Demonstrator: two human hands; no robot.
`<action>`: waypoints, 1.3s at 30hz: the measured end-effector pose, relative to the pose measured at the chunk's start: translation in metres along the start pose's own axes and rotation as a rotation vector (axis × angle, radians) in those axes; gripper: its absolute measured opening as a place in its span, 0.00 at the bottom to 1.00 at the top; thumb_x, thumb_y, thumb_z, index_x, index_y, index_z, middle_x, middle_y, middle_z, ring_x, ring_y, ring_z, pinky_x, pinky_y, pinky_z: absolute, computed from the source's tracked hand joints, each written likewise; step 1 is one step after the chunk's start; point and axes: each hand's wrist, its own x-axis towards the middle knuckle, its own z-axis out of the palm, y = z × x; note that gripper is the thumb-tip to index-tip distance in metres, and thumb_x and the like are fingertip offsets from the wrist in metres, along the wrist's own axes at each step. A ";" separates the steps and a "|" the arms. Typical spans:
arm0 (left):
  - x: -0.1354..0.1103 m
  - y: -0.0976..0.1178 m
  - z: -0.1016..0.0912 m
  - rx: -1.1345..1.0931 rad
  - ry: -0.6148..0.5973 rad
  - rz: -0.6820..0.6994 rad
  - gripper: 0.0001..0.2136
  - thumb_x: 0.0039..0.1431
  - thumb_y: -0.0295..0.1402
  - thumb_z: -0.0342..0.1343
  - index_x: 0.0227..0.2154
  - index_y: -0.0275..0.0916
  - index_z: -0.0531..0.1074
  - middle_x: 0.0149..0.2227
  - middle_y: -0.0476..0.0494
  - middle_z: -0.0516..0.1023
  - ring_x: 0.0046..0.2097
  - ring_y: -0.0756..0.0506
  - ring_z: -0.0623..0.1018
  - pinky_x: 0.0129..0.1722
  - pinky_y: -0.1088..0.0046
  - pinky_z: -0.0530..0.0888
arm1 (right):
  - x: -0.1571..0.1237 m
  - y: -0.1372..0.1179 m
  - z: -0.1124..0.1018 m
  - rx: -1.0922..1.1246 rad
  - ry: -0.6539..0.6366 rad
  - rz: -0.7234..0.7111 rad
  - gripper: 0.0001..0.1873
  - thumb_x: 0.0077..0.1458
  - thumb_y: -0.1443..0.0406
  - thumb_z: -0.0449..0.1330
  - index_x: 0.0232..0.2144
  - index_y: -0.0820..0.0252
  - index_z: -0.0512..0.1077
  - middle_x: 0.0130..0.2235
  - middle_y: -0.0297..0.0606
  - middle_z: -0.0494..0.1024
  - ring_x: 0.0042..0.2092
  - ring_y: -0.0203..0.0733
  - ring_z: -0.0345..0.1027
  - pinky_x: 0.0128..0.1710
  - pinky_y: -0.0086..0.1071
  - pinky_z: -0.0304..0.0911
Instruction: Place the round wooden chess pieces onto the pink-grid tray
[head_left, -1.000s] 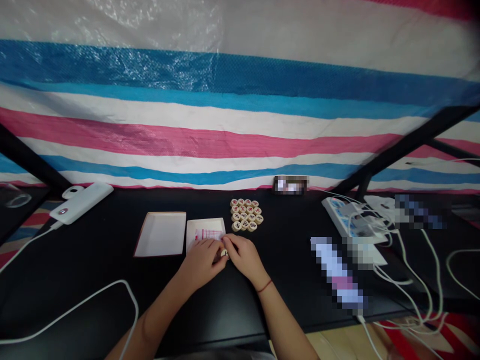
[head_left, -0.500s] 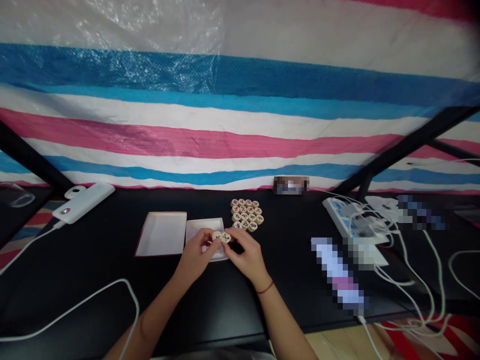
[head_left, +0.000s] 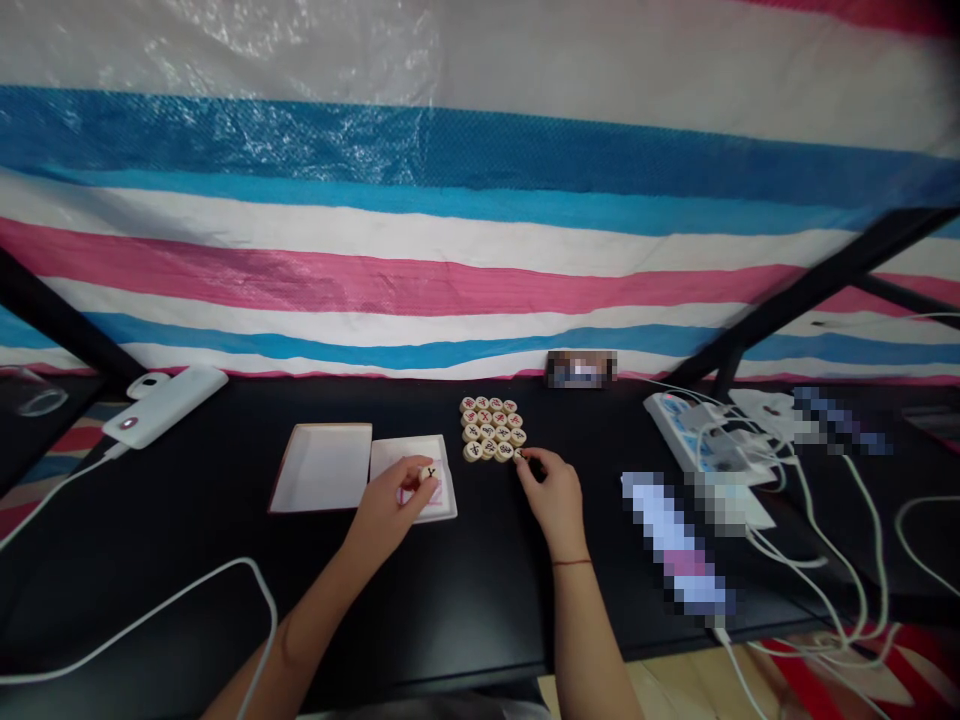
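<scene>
A cluster of several round wooden chess pieces (head_left: 491, 428) lies in rows on the black table (head_left: 187, 540). My right hand (head_left: 553, 493) pinches one small round piece at the cluster's front right corner, touching the table. My left hand (head_left: 393, 505) holds another round chess piece (head_left: 428, 472) between thumb and fingers, above a small white box (head_left: 442, 500) with red print inside. An open white box lid (head_left: 323, 480) lies just left of that box.
A white power bank (head_left: 165, 405) with a cable (head_left: 142, 615) sits at the far left. A power strip (head_left: 694, 430) with tangled white cables lies at the right. A striped tarp (head_left: 480, 200) hangs behind the table. Black frame bars slant at both sides.
Both hands lifted a piece each from the box. My right hand then moved right and forward to the cluster's front right corner; my left hand stays over the box with its piece.
</scene>
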 end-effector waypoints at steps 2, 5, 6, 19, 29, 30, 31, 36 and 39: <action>-0.001 0.000 0.001 0.033 -0.002 0.058 0.12 0.58 0.39 0.53 0.42 0.41 0.73 0.31 0.49 0.76 0.34 0.47 0.76 0.39 0.70 0.73 | -0.003 -0.017 -0.002 0.070 0.113 -0.071 0.14 0.57 0.59 0.54 0.33 0.61 0.75 0.35 0.45 0.78 0.36 0.46 0.68 0.40 0.39 0.63; -0.003 -0.001 0.003 0.047 0.004 0.091 0.12 0.58 0.39 0.53 0.41 0.41 0.73 0.32 0.48 0.77 0.34 0.47 0.76 0.40 0.69 0.73 | -0.012 -0.048 -0.004 0.305 -0.004 -0.292 0.09 0.56 0.63 0.56 0.37 0.59 0.74 0.37 0.42 0.78 0.36 0.42 0.69 0.39 0.37 0.66; -0.003 -0.001 0.004 0.042 0.004 0.090 0.12 0.58 0.39 0.53 0.41 0.41 0.73 0.32 0.48 0.77 0.34 0.47 0.76 0.40 0.69 0.73 | -0.015 -0.058 -0.003 0.381 -0.123 -0.373 0.10 0.55 0.63 0.58 0.40 0.58 0.74 0.38 0.41 0.78 0.37 0.41 0.70 0.39 0.36 0.67; -0.004 0.003 0.004 -0.034 -0.114 0.120 0.08 0.61 0.37 0.50 0.38 0.40 0.69 0.35 0.47 0.77 0.37 0.48 0.77 0.39 0.71 0.73 | -0.027 -0.082 0.006 0.527 -0.319 -0.559 0.10 0.55 0.68 0.60 0.40 0.54 0.75 0.40 0.38 0.80 0.43 0.42 0.74 0.44 0.37 0.68; -0.002 -0.001 -0.007 0.138 -0.073 0.205 0.11 0.62 0.36 0.49 0.43 0.40 0.73 0.40 0.43 0.80 0.40 0.46 0.78 0.45 0.67 0.74 | 0.000 -0.005 -0.005 0.189 0.092 0.130 0.17 0.53 0.56 0.58 0.41 0.60 0.73 0.40 0.43 0.78 0.37 0.45 0.71 0.38 0.37 0.65; -0.002 -0.002 -0.008 0.145 -0.069 0.208 0.11 0.62 0.36 0.49 0.43 0.40 0.73 0.40 0.43 0.80 0.40 0.46 0.78 0.45 0.67 0.74 | 0.001 0.001 -0.005 0.192 0.075 0.170 0.18 0.52 0.55 0.58 0.41 0.60 0.73 0.40 0.43 0.78 0.37 0.45 0.72 0.38 0.37 0.65; -0.002 -0.003 -0.008 0.150 -0.066 0.212 0.11 0.62 0.36 0.49 0.43 0.40 0.73 0.39 0.44 0.80 0.40 0.46 0.78 0.45 0.67 0.74 | 0.002 0.006 -0.005 0.204 0.064 0.191 0.19 0.51 0.54 0.59 0.41 0.60 0.72 0.40 0.44 0.78 0.37 0.45 0.72 0.38 0.37 0.65; -0.002 -0.002 -0.009 0.157 -0.055 0.224 0.11 0.62 0.36 0.49 0.42 0.41 0.73 0.37 0.44 0.80 0.39 0.46 0.78 0.44 0.68 0.74 | -0.001 0.004 -0.001 0.176 -0.004 0.162 0.18 0.50 0.52 0.59 0.38 0.59 0.72 0.39 0.43 0.79 0.40 0.47 0.72 0.40 0.37 0.64; -0.001 -0.001 -0.010 0.163 -0.053 0.228 0.11 0.62 0.35 0.49 0.41 0.41 0.73 0.37 0.45 0.80 0.39 0.46 0.78 0.44 0.68 0.74 | -0.003 0.002 0.001 0.109 -0.044 0.118 0.16 0.52 0.53 0.57 0.36 0.58 0.73 0.37 0.42 0.78 0.40 0.49 0.70 0.41 0.39 0.63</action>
